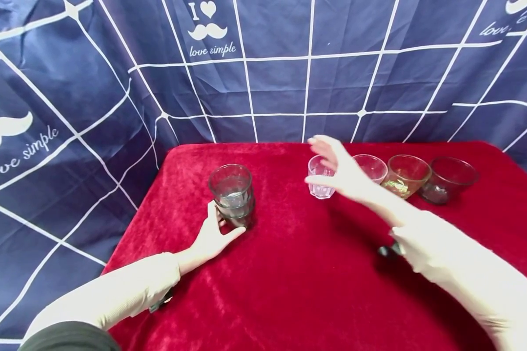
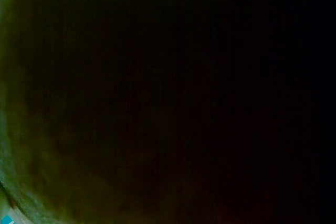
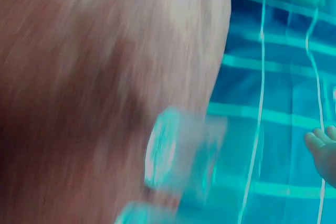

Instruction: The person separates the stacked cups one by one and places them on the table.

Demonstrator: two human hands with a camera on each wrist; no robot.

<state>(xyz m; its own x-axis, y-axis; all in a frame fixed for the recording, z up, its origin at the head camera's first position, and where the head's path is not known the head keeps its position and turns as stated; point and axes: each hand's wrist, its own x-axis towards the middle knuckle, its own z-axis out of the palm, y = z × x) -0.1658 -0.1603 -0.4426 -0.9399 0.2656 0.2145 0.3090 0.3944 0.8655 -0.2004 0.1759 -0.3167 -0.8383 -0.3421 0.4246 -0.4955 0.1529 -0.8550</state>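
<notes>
We see the left hand (image 1: 210,239) gripping the stacked dark glasses (image 1: 233,195) low, probably to steady them on the red cloth (image 1: 285,263), while the right hand (image 1: 348,171), fingers spread, holding nothing, hovers by the clear glass (image 1: 322,191)

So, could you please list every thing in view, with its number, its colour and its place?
Glass stack: one (pieces uncountable), smoky grey, at left
Faceted glass: one, clear, left end of right-hand row
Small bowl: one, clear, second in row
Yellow bowl: one, yellow, third
Dark bowl: one, dark brown, right end
Tablecloth: one, red, beneath glassware
Backdrop: one or more, blue, white-lined, behind and left
Wrist devices: two, dark, one per wrist
Dark fabric: one, blackish, lower left
Sleeves: two, cream, both forearms
Left grip: one, bare, around stack's lower part
Right grip: one, bare, by faceted glass
</notes>
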